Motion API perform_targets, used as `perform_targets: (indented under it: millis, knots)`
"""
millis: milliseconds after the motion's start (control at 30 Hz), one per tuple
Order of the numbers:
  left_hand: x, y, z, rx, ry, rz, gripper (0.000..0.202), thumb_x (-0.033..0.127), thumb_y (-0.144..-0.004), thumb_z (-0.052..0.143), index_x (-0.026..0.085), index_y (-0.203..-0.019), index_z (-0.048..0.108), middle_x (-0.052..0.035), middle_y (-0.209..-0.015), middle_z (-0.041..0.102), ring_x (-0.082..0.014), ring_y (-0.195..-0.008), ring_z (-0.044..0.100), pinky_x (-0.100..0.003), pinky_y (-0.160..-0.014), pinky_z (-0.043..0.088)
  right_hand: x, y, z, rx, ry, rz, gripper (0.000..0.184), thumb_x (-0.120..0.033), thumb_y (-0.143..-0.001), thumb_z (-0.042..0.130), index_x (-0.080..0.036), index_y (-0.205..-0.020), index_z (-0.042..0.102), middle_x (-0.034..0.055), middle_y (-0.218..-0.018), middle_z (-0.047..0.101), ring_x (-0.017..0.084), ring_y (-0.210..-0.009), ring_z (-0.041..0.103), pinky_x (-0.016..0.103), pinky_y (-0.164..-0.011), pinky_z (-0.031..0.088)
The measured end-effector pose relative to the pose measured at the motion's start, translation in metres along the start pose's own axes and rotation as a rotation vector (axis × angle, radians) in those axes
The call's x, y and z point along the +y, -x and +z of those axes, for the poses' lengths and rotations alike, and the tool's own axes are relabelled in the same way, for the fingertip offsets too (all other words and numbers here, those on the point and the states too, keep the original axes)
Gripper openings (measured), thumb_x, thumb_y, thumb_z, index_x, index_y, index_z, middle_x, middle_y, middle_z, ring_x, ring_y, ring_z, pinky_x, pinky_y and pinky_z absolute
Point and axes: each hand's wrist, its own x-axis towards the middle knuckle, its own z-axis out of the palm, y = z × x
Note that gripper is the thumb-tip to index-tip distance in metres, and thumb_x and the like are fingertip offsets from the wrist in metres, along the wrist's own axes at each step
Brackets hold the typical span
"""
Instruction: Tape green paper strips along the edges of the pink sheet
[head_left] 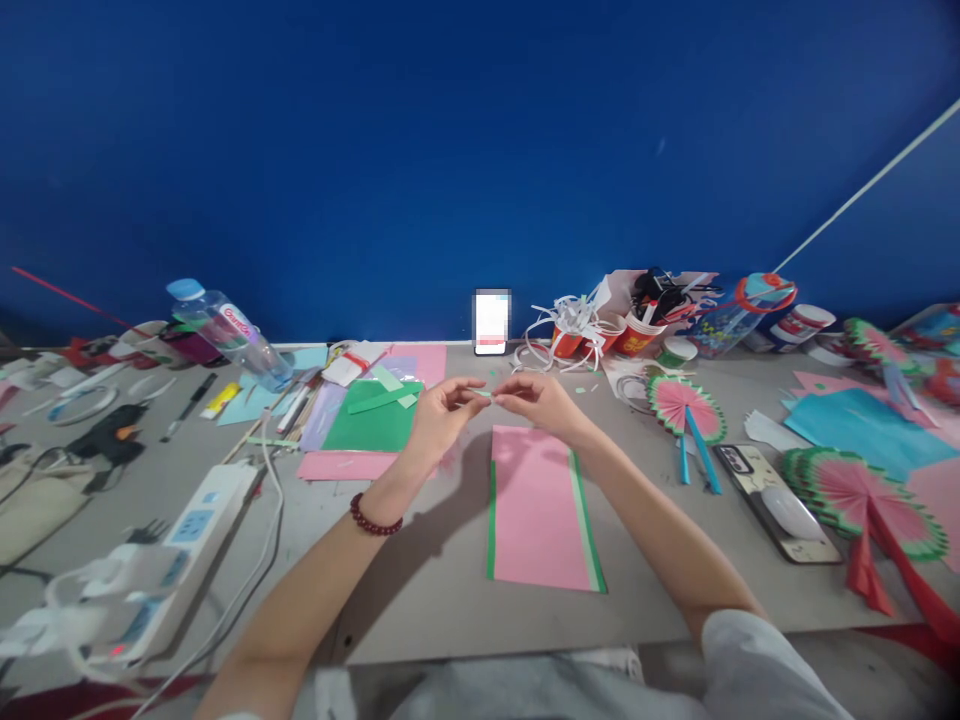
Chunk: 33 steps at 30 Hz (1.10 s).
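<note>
- Both hands are up in front of the body, well clear of the table. The left hand (441,407) and right hand (537,399) meet fingertip to fingertip.
- Between them is a green paper scrap (484,393), pinched from each end. Left fingers are closed on one tip, right fingers closed on the other.
- Just below the right hand lies a pink sheet with green borders (538,508), flat on the table (420,590).
- Beside and below the left hand sits a green sheet (373,420) on top of another pink sheet (341,466).
- A red bead bracelet (375,520) sits on the left wrist.
- Risk, as I judge it: the scrap is tiny and held only at its tips. One pull too firm could tear it, or it could slip free.
- If dropped, it could land among the small green offcuts just beyond the hands and be hard to pick out.
- Well out past the left hand, a glue gun (112,436) and a power strip (201,512) trail cables, so a wide sweep of that forearm could snag one.
- Past the right hand, a paper fan (686,406) lies near enough for an elbow to brush.
- Hard to make out: the scrap's exact shape, and whether it is folded, since the fingers cover most of it.
- The upright phone (491,322) beyond the hands is blurred out. The cups (636,335) to its right hold a tangle I cannot sort.
- Both table ends are cut off by the frame.
</note>
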Motion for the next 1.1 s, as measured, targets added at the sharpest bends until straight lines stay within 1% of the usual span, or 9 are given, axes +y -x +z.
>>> perform_targets:
  millis: [67, 133, 300, 433, 567, 700, 767, 900, 1100]
  knots:
    - [-0.004, -0.001, 0.000, -0.025, 0.003, 0.012, 0.034, 0.031, -0.065, 0.077, 0.017, -0.094, 0.068, -0.0045, -0.075, 0.072, -0.0157, -0.071, 0.064, -0.026, -0.066, 0.048, -0.009, 0.005, 0.003, -0.006, -0.036, 0.040, 0.023, -0.039, -0.076, 0.067, -0.018, -0.080, 0.069, 0.0042, -0.082, 0.070, 0.018, -0.079, 0.064, 0.029, -0.073, 0.047]
    - [-0.006, -0.001, 0.000, -0.048, 0.013, 0.020, 0.036, 0.034, -0.065, 0.078, 0.016, -0.095, 0.067, -0.0051, -0.076, 0.072, -0.0159, -0.071, 0.064, -0.026, -0.066, 0.048, -0.010, 0.007, 0.003, 0.003, -0.050, 0.070, 0.022, -0.038, -0.075, 0.067, -0.017, -0.079, 0.069, 0.0043, -0.080, 0.069, 0.017, -0.077, 0.063, 0.030, -0.072, 0.046]
    - [-0.003, 0.001, 0.002, -0.061, 0.041, 0.000, 0.038, 0.036, -0.064, 0.078, 0.016, -0.095, 0.068, -0.0047, -0.075, 0.071, -0.0162, -0.072, 0.064, -0.027, -0.069, 0.050, 0.000, 0.004, -0.002, -0.039, -0.131, 0.100, 0.023, -0.039, -0.074, 0.068, -0.017, -0.078, 0.069, 0.0033, -0.078, 0.069, 0.015, -0.071, 0.060, 0.028, -0.068, 0.044]
    - [0.001, 0.002, 0.003, -0.044, 0.009, -0.018, 0.036, 0.036, -0.066, 0.077, 0.016, -0.096, 0.069, -0.0033, -0.071, 0.070, -0.0161, -0.071, 0.064, -0.025, -0.065, 0.049, 0.004, 0.001, -0.005, 0.006, -0.137, 0.116, 0.022, -0.039, -0.072, 0.069, -0.017, -0.073, 0.066, -0.0007, -0.068, 0.063, 0.012, -0.063, 0.054, 0.027, -0.064, 0.042]
    - [0.002, 0.003, 0.003, -0.042, -0.010, 0.016, 0.035, 0.034, -0.067, 0.076, 0.017, -0.097, 0.068, -0.0024, -0.071, 0.070, -0.0150, -0.069, 0.064, -0.025, -0.066, 0.049, 0.002, 0.001, -0.005, -0.048, -0.197, 0.117, 0.024, -0.041, -0.075, 0.067, -0.017, -0.077, 0.066, -0.0001, -0.070, 0.063, 0.012, -0.067, 0.056, 0.028, -0.070, 0.044]
    - [-0.001, 0.005, 0.003, -0.032, -0.074, 0.043, 0.037, 0.036, -0.070, 0.075, 0.017, -0.100, 0.067, -0.0028, -0.071, 0.070, -0.0149, -0.067, 0.063, -0.025, -0.065, 0.049, 0.001, 0.003, -0.002, -0.113, -0.204, 0.161, 0.026, -0.040, -0.069, 0.074, -0.018, -0.081, 0.068, 0.0020, -0.077, 0.067, 0.014, -0.073, 0.060, 0.030, -0.073, 0.045]
    - [-0.001, 0.005, 0.003, -0.033, -0.073, 0.036, 0.038, 0.037, -0.070, 0.075, 0.017, -0.101, 0.067, -0.0032, -0.071, 0.071, -0.0155, -0.068, 0.064, -0.026, -0.065, 0.050, 0.000, 0.003, -0.001, -0.094, -0.207, 0.156, 0.025, -0.039, -0.068, 0.074, -0.017, -0.079, 0.068, 0.0024, -0.078, 0.067, 0.015, -0.074, 0.060, 0.030, -0.073, 0.045]
    - [0.003, 0.004, 0.002, -0.063, -0.043, 0.037, 0.038, 0.039, -0.072, 0.073, 0.017, -0.101, 0.067, -0.0034, -0.070, 0.070, -0.0152, -0.070, 0.064, -0.026, -0.068, 0.050, -0.002, 0.000, -0.005, -0.005, -0.247, 0.171, 0.024, -0.038, -0.066, 0.074, -0.017, -0.072, 0.065, -0.0003, -0.067, 0.063, 0.012, -0.065, 0.056, 0.028, -0.069, 0.044]
    - [0.009, -0.001, -0.003, -0.025, -0.068, -0.015, 0.029, 0.038, -0.063, 0.077, 0.017, -0.083, 0.071, -0.0054, -0.078, 0.071, -0.0146, -0.069, 0.061, -0.025, -0.062, 0.047, 0.002, -0.004, -0.019, 0.108, -0.411, 0.222, 0.027, -0.039, -0.060, 0.077, -0.018, -0.068, 0.062, -0.0026, -0.065, 0.060, 0.010, -0.062, 0.055, 0.026, -0.067, 0.045]
